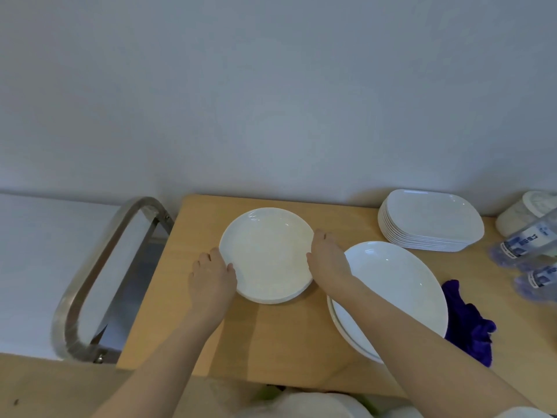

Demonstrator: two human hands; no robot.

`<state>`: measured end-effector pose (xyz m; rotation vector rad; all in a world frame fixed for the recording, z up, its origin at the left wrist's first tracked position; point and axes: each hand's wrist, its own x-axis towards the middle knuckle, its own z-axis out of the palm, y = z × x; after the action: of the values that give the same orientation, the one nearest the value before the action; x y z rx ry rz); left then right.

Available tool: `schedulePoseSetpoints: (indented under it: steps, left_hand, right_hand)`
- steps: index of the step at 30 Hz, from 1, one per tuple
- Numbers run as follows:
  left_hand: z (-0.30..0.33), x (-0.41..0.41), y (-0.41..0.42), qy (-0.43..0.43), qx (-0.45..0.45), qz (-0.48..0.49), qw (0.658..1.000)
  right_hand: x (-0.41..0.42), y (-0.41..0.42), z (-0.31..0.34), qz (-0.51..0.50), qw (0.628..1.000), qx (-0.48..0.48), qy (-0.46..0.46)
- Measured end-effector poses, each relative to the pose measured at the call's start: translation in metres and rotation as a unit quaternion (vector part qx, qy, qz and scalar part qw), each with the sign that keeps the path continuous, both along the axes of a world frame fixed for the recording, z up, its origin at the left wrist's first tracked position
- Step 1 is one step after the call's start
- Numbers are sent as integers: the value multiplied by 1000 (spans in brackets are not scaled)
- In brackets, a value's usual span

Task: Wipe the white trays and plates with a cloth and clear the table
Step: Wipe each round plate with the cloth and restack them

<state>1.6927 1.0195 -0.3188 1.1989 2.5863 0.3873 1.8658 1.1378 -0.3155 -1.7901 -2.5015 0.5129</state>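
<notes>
White, glossy round plate (266, 254) on the table, gripped at opposite rims by both hands (212, 277) (328, 260).

One round plate (266, 254) sat alone on the bench (271, 336). A second pile held at least two larger plates (398, 285), going by the rims that showed at its near edge. The stack of rectangular trays (429, 220) numbered roughly nine; the edges ran too close together for an exact count. There was one purple cloth (468, 321), two plastic bottles (530, 242) lying at the right edge, one white jar (524, 215), and two hands (211, 276).
</notes>
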Motion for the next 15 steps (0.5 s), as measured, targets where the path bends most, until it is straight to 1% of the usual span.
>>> schedulePoseSetpoints:
  steps: [5, 11, 15]
  left_hand:
    - [0, -1, -1, -23, 15, 1, 1000]
    - [-3, -7, 0, -43, 31, -1, 999]
    - [-5, -8, 0, -74, 50, 4, 996]
  right_hand:
    - [-2, 2, -2, -8, 1000, -11, -2]
    - [-6, 3, -5, -33, 999, -8, 36]
    - [-8, 6, -3, -55, 997, -20, 50]
